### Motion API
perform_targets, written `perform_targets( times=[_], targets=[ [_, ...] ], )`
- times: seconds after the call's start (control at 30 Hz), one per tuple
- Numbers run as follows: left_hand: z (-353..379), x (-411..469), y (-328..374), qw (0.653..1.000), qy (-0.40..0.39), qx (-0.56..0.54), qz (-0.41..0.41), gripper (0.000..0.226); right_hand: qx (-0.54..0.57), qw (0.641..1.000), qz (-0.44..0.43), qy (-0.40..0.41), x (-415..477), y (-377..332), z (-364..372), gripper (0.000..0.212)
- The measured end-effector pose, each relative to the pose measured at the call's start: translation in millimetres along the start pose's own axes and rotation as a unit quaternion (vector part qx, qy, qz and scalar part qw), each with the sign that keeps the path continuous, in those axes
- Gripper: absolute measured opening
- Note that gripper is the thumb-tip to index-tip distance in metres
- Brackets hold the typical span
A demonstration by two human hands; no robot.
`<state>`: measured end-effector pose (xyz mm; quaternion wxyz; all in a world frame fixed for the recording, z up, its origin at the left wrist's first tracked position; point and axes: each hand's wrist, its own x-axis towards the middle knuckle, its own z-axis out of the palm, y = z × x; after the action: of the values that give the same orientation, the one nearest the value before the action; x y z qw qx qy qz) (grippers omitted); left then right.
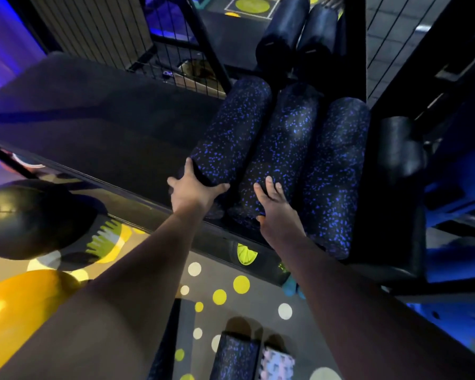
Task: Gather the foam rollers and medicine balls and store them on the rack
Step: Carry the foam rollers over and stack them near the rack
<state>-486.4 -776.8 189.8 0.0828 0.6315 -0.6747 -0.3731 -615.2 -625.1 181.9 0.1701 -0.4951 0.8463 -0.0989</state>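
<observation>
Rollers of black foam flecked with blue lie side by side on the dark rack shelf [137,149], three of them running lengthwise away from the person. The left roller [231,133] sits touching the middle roller [280,149], and the right roller [337,171] rests against the middle one on its far side from the left one. Beyond the middle roller, two plain dark rollers [299,31] lie further back on the rack. The left hand [194,192] reaches forward with the arm nearly straight, thumb spread on one side of the left roller's near end and fingers wrapped around its other side, clasping it. The right hand [274,204] stretches out beside it, fingers extended and slightly splayed, palm laid flat on the near end of the middle roller, gripping nothing. Below the shelf, on the spotted floor, a black medicine ball [36,220] sits beside a yellow ball [19,297], and another speckled roller [235,357] lies just beside a pale ridged roller [276,364].
</observation>
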Motion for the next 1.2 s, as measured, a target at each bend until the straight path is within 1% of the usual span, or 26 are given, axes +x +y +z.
perform_targets(
  times=[0.17, 0.27, 0.37, 0.43, 0.5, 0.53, 0.57, 0.6, 0.63, 0.67, 0.73, 0.77, 0.8, 0.83, 0.87, 0.9, 0.93, 0.97, 1.0, 1.03, 1.07, 1.1, 1.13, 1.17, 1.2],
  targets=[
    [-7.8, 3.0, -6.0, 0.996, -0.052, 0.069, -0.009, 0.123, -0.014, 1.0, 0.002, -0.006, 1.5, -1.7, -0.5, 0.079],
    [-13.1, 3.0, -15.1, 0.996, -0.068, 0.049, 0.003, 0.118, -0.013, 1.0, -0.004, -0.008, 0.5, -1.1, -0.1, 0.078],
    [-4.6, -13.2, -47.1, 0.995, -0.019, -0.058, 0.073, 0.101, 0.001, 1.0, -0.011, 0.015, -4.5, 3.2, 9.2, 0.077],
    [4.9, -31.7, -80.2, 0.985, 0.028, -0.13, 0.113, 0.091, 0.019, 0.997, -0.032, 0.075, -9.9, 8.7, 23.1, 0.075],
    [14.9, -54.5, -114.1, 0.969, 0.07, -0.199, 0.128, 0.08, 0.036, 0.987, -0.049, 0.146, -18.3, 13.8, 38.4, 0.075],
    [19.7, -67.9, -128.5, 0.962, 0.086, -0.231, 0.117, 0.073, 0.034, 0.982, -0.047, 0.179, -23.6, 14.7, 43.8, 0.076],
    [26.1, -80.4, -144.0, 0.957, 0.096, -0.26, 0.086, 0.065, 0.029, 0.975, -0.038, 0.216, -29.8, 16.3, 49.8, 0.076],
    [33.6, -92.5, -162.5, 0.954, 0.098, -0.281, 0.043, 0.058, 0.039, 0.966, -0.03, 0.255, -37.9, 16.8, 55.3, 0.077],
    [44.4, -105.3, -184.5, 0.95, 0.088, -0.299, 0.002, 0.052, 0.072, 0.955, -0.018, 0.287, -49.9, 15.7, 63.4, 0.076],
    [56.1, -118.9, -209.5, 0.951, 0.061, -0.301, -0.038, 0.046, 0.109, 0.942, -0.004, 0.317, -66.5, 13.5, 76.2, 0.073],
    [78.1, -149.1, -257.6, 0.958, -0.008, -0.27, -0.101, 0.039, 0.135, 0.925, 0.043, 0.354, -107.1, 9.3, 114.2, 0.062],
    [87.2, -165.0, -280.4, 0.959, -0.042, -0.251, -0.126, 0.037, 0.13, 0.931, 0.063, 0.336, -129.8, 7.5, 139.8, 0.055],
    [94.2, -182.5, -297.0, 0.956, -0.071, -0.239, -0.155, 0.031, 0.131, 0.944, 0.088, 0.291, -153.7, 7.1, 172.6, 0.049],
    [100.9, -195.8, -315.5, 0.95, -0.088, -0.235, -0.184, 0.024, 0.145, 0.954, 0.119, 0.234, -176.7, 5.8, 204.4, 0.045],
    [107.8, -208.0, -333.4, 0.946, -0.1, -0.228, -0.208, 0.02, 0.175, 0.957, 0.158, 0.17, -200.5, 4.1, 238.1, 0.044],
    [116.3, -218.4, -350.7, 0.943, -0.117, -0.223, -0.218, 0.021, 0.203, 0.951, 0.209, 0.101, -222.6, 3.5, 269.6, 0.043],
    [129.8, -226.2, -376.5, 0.938, -0.142, -0.21, -0.237, 0.025, 0.226, 0.938, 0.262, 0.027, -244.6, 7.0, 303.0, 0.043],
    [144.8, -231.6, -402.3, 0.938, -0.166, -0.185, -0.244, 0.032, 0.245, 0.916, 0.315, -0.041, -264.7, 12.4, 334.9, 0.047],
    [150.3, -231.4, -408.8, 0.938, -0.192, -0.153, -0.246, 0.037, 0.255, 0.889, 0.366, -0.1, -273.5, 17.0, 353.3, 0.054],
    [180.9, -232.4, -445.9, 0.932, -0.214, -0.136, -0.257, 0.041, 0.271, 0.855, 0.413, -0.157, -290.8, 25.1, 400.9, 0.062],
    [204.8, -231.1, -469.8, 0.93, -0.222, -0.129, -0.264, 0.044, 0.301, 0.815, 0.455, -0.194, -303.6, 33.1, 441.4, 0.07],
    [208.2, -225.7, -467.2, 0.927, -0.229, -0.137, -0.263, 0.047, 0.34, 0.783, 0.477, -0.21, -305.5, 38.6, 450.9, 0.075],
    [218.0, -224.1, -475.0, 0.92, -0.235, -0.139, -0.281, 0.053, 0.379, 0.754, 0.489, -0.22, -311.4, 43.1, 467.0, 0.081],
    [240.4, -224.2, -495.9, 0.911, -0.236, -0.153, -0.301, 0.057, 0.409, 0.734, 0.494, -0.223, -320.7, 49.3, 496.7, 0.089],
    [263.1, -222.4, -515.9, 0.902, -0.247, -0.16, -0.315, 0.058, 0.428, 0.727, 0.489, -0.221, -326.8, 55.3, 526.9, 0.098]
  ],
)
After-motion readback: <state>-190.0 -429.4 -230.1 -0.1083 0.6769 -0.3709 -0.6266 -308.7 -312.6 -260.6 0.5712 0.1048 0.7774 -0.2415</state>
